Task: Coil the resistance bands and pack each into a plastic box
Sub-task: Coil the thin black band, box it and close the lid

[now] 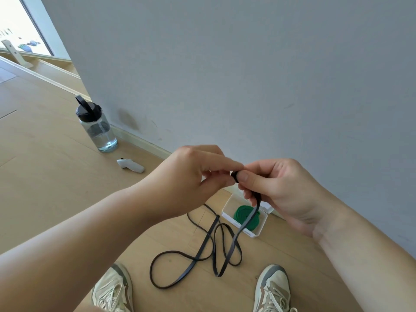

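At the far left a clear plastic water bottle with a black lid (96,127) stands on the pale wooden floor (45,176) by the wall, and a small white handheld controller (130,165) lies just near of it. Next comes the left hand (198,176), its thumb and forefinger closed in a pinch on the tightly rolled end of the flat black resistance band (234,243). The rest of the band drops from the hands and sprawls in loose, crossing loops on the floor below. It looks thin, light and quite limp, probably rubbery enough not to slip. The rolled end is the place to hold, since the roll would likely spring loose if let go. The slack has no single axis. The hanging stretch runs down and towards the near left, and the loops lie roughly far to near. Which way the tiny roll faces is too small to tell. Right of the loops, against the wall, an open white plastic box (260,229) holds a coiled green band (242,212). The right hand (283,194) pinches the same roll from the other side, with the strip running down past its curled fingers.
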Tool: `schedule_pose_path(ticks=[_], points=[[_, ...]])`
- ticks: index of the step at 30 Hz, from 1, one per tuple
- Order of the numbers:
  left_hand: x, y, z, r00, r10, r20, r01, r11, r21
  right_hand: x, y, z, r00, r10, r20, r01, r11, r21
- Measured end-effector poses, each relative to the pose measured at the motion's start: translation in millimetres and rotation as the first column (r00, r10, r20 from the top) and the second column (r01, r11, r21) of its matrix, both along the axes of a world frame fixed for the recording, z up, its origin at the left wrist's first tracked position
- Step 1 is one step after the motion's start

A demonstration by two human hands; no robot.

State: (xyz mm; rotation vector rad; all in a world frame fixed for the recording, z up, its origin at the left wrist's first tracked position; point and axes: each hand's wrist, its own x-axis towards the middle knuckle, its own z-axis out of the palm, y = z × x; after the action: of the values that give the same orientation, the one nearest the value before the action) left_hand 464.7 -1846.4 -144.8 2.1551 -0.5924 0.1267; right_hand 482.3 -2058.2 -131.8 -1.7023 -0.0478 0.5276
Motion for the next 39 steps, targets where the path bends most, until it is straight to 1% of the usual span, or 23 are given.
schedule_pose_path(ticks=[2,5,7,9,13,15,18,20,22,24,26,28,30,33,35,37,39], points=[[-0.2,1.3,-0.3,1.000,-0.001,0.026,0.001,1.000,-0.013,-0.8,1.7,1.9,0.996,-0.004,-0.089,0.013,0.995,0.096],[-1.4,0.1,0.9,0.997,-0.003,0.076,0.002,1.000,0.018,-2.5,5.1,5.0,0.978,0.036,-0.203,0.013,0.973,0.233],[-1.7,-1.1,1.7,0.989,0.042,0.143,-0.046,0.999,0.025,-3.8,9.1,5.8,0.967,0.060,-0.249,0.028,0.943,0.332],[-1.6,-1.2,2.0,0.975,0.093,0.202,-0.099,0.995,0.021,-4.4,12.2,5.8,0.957,0.046,-0.287,0.075,0.914,0.398],[-0.7,-1.5,2.2,0.950,0.150,0.272,-0.172,0.983,0.059,-5.8,13.2,5.3,0.942,-0.010,-0.334,0.162,0.888,0.430],[-0.4,-2.8,2.4,0.944,0.160,0.288,-0.178,0.983,0.039,-6.5,13.5,6.1,0.936,-0.017,-0.350,0.184,0.874,0.450],[-0.1,-4.3,2.7,0.946,0.176,0.273,-0.177,0.984,-0.019,-6.0,12.5,6.5,0.928,-0.016,-0.373,0.207,0.853,0.479],[0.4,-4.1,2.6,0.946,0.178,0.272,-0.177,0.984,-0.029,-5.4,10.7,6.2,0.934,-0.007,-0.357,0.188,0.860,0.474],[0.5,-4.8,1.1,0.946,0.165,0.278,-0.168,0.986,-0.016,-5.1,8.8,5.3,0.952,-0.028,-0.305,0.162,0.891,0.424],[1.4,-6.2,-1.0,0.957,0.146,0.251,-0.149,0.989,-0.007,-6.1,7.8,3.1,0.979,-0.086,-0.183,0.137,0.949,0.283],[1.4,-7.9,-1.2,0.979,0.125,0.163,-0.119,0.992,-0.042,-8.0,8.0,0.1,0.992,-0.128,0.003,0.127,0.989,0.073],[1.7,-7.9,0.7,0.993,0.113,0.037,-0.109,0.990,-0.083,-8.0,8.5,-1.3,0.979,-0.135,0.155,0.153,0.982,-0.110],[2.1,-5.6,1.5,0.989,0.131,-0.073,-0.137,0.986,-0.093,-6.5,9.3,0.0,0.965,-0.127,0.231,0.175,0.964,-0.201],[1.5,-0.7,2.0,0.968,0.152,-0.200,-0.176,0.978,-0.109,-7.4,12.1,2.2,0.969,-0.100,0.226,0.143,0.972,-0.184],[-1.1,0.3,3.0,0.967,0.127,-0.219,-0.159,0.978,-0.136,-7.9,14.0,2.9,0.975,-0.124,0.185,0.147,0.982,-0.119],[-2.5,0.5,1.7,0.988,0.095,-0.121,-0.112,0.984,-0.141,-8.1,14.9,3.4,0.987,-0.141,0.081,0.140,0.990,0.017],[-2.3,-1.4,-0.7,0.999,0.048,0.015,-0.046,0.995,-0.083,-7.9,15.0,4.8,0.993,-0.107,-0.038,0.112,0.983,0.149]])
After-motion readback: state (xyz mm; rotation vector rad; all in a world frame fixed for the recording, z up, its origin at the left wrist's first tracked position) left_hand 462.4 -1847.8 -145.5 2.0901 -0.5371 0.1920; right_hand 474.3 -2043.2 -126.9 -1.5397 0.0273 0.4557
